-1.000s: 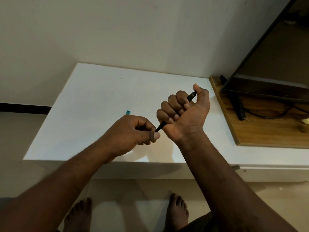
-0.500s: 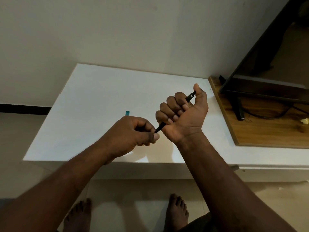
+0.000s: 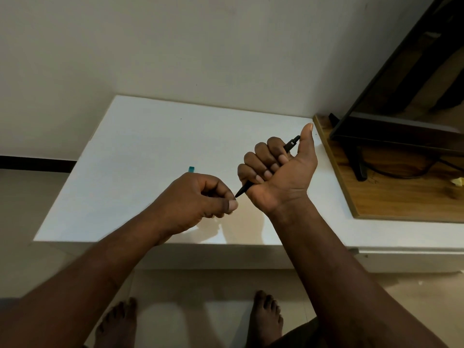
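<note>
Gripping a slim black pen point(image 3: 291, 144) above the white surface point(image 3: 140, 136), the right hand point(image 3: 283, 177) has its grip clamped round the barrel, thumb raised. The pen's tip slants down to touch the left hand point(image 3: 198, 199). That hand's grip is curled, its contents impossible to tell. A small teal piece point(image 3: 191, 169) peeks out behind it.

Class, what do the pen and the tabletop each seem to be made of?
Pen: probably plastic, matte black, with no shine along its barrel. Tabletop: perhaps laminated or painted board, smooth white with a soft sheen near the front edge.
</note>
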Available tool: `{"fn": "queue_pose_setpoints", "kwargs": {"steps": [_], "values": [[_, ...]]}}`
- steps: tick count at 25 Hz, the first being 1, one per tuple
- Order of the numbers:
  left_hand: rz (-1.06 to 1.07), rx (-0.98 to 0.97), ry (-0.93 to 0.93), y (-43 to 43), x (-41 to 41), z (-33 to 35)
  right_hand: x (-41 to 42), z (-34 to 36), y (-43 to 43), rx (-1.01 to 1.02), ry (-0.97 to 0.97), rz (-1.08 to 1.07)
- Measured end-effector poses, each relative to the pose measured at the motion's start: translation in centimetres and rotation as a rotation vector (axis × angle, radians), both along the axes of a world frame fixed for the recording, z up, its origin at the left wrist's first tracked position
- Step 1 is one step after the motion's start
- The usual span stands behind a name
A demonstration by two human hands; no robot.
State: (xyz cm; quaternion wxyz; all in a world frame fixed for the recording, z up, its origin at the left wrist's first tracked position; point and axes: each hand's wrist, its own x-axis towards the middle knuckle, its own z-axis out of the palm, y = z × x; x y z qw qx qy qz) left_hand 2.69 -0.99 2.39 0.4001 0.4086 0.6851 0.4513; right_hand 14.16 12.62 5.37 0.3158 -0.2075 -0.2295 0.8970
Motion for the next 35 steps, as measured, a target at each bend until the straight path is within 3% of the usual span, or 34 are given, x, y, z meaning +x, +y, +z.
{"fn": "queue_pose_setpoints", "kwargs": {"steps": [35], "values": [[-0.007,-0.007,-0.024,0.04,-0.11,-0.01,-0.07,-0.02,0.22,-0.008,-0.023,-0.032]]}}
